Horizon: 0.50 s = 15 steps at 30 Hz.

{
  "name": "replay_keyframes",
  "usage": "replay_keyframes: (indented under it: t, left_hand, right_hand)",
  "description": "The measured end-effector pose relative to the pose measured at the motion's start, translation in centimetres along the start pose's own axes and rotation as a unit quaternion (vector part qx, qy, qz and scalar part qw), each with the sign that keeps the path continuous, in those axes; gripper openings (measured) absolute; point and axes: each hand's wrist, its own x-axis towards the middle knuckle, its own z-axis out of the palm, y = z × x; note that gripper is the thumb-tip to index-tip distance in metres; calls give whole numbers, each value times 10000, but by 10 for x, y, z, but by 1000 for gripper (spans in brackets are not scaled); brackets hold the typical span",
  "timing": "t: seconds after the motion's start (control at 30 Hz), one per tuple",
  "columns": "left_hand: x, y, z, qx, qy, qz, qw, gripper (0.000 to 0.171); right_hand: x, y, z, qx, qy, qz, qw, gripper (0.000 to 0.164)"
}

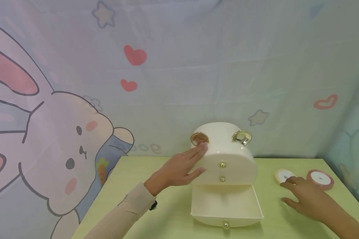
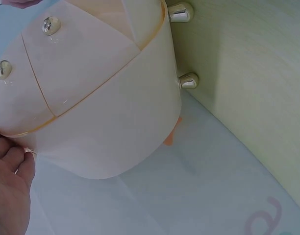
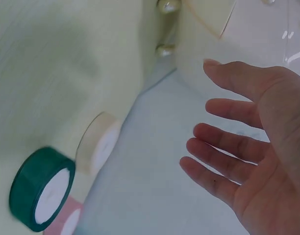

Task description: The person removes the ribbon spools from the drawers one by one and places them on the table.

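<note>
A cream storage box with gold knobs and two gold-rimmed ears stands on the table, its bottom drawer pulled out. My left hand lies against the box's left side, fingers extended toward the left ear; in the left wrist view the fingertips meet the box's edge. Off to the right, my right hand hovers over the table near the ribbon rolls, fingers spread and holding nothing. The cream ribbon roll and a green ribbon roll appear in the right wrist view; the hand hides the green one in the head view.
A pink ribbon roll lies at the table's right side, beside the cream one. Behind the light green table hangs a cloth backdrop printed with a rabbit and hearts. Another cloth wall borders the right.
</note>
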Motion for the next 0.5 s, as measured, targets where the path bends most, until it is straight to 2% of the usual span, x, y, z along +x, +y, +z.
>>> replay_keyframes:
  t: [0.17, 0.4, 0.5]
  left_hand:
    - [-2, 1, 0, -30, -63, -31, 10000, 72]
    - [0, -1, -1, 43, -103, 2, 9999, 72]
    - [1, -1, -3, 53, -135, 15, 9999, 72]
  right_hand:
    - [9, -26, -3, 134, 314, -279, 9990, 45]
    - [19, -58, -5, 477, 662, -648, 9946, 30]
    - [22, -70, -6, 626, 773, -823, 9916, 32]
